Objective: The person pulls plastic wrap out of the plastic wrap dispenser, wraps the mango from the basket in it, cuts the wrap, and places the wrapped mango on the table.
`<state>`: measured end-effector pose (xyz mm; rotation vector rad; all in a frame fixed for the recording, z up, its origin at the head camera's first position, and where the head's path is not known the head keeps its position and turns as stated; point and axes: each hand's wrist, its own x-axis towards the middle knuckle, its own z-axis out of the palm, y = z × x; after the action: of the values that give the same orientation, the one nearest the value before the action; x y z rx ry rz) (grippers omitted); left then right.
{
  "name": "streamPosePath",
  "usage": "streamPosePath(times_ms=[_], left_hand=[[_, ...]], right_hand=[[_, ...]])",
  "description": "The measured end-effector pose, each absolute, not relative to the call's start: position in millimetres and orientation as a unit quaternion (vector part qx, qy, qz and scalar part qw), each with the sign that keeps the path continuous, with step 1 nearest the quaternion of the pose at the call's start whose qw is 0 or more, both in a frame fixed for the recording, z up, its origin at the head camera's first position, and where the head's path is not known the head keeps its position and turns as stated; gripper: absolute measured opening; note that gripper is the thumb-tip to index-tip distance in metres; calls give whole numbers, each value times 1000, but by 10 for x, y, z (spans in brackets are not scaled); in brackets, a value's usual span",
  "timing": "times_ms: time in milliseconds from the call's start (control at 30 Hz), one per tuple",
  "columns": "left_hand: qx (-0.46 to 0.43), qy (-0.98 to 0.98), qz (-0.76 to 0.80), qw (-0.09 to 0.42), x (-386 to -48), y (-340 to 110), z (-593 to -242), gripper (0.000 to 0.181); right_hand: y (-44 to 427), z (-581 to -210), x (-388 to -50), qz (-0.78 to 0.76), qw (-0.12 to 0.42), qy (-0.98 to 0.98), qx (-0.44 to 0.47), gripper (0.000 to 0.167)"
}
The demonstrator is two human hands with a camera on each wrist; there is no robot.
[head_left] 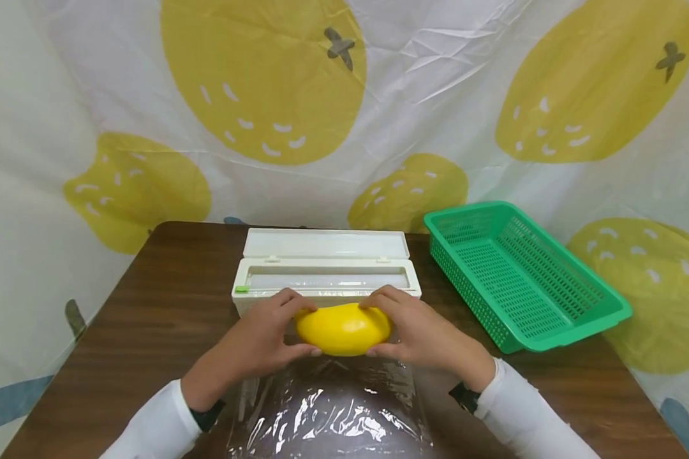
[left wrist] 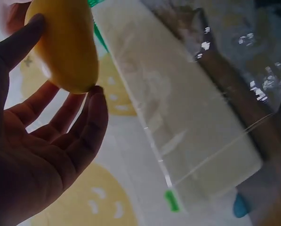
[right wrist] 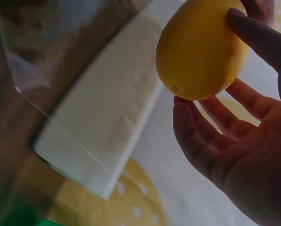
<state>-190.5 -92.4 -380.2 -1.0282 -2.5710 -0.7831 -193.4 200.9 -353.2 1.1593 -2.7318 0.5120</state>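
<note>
A smooth yellow fruit, mango-like in shape (head_left: 344,329), is held level between both hands, above the near side of a white cling film dispenser (head_left: 327,296). My left hand (head_left: 270,335) grips its left end with thumb and fingertips. At the opposite end, my right hand (head_left: 416,331) pinches it the same way; the right wrist view shows the fruit's rounded tip (right wrist: 175,88) between thumb and fingers. From the dispenser a sheet of clear cling film (head_left: 333,411) stretches toward me over the table, below the fruit.
The dispenser's lid (head_left: 326,243) stands open at the back, with a film roll (head_left: 327,281) inside and a green slider (head_left: 242,289) at its left. A green plastic basket (head_left: 580,271) sits on the right of the brown wooden table (head_left: 166,306). Behind hangs a fruit-patterned cloth (head_left: 413,95).
</note>
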Motion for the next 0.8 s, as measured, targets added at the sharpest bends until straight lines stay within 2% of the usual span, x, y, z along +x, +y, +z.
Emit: streamPosePath(times_ms=[233,533,633,800], left_hand=[[-324,-912,-243,71,-1963,-937,-4012,58],[-294,-926,-236,13,-1941,-906,-4168,58],[-294,-929,-226,15,-1922,-888,-4155,59],[-335,-919,-202,51,-1903,-833,-4138,68]], right_hand=[[1904,-3833,-1987,183,31,-909,372,64],[1887,-3987,-1987,177,10,-917,358,63],[1891,-4006,-1985,175,12,-917,358,63],[1874,-4029,-1981,177,12,-916,360,63]])
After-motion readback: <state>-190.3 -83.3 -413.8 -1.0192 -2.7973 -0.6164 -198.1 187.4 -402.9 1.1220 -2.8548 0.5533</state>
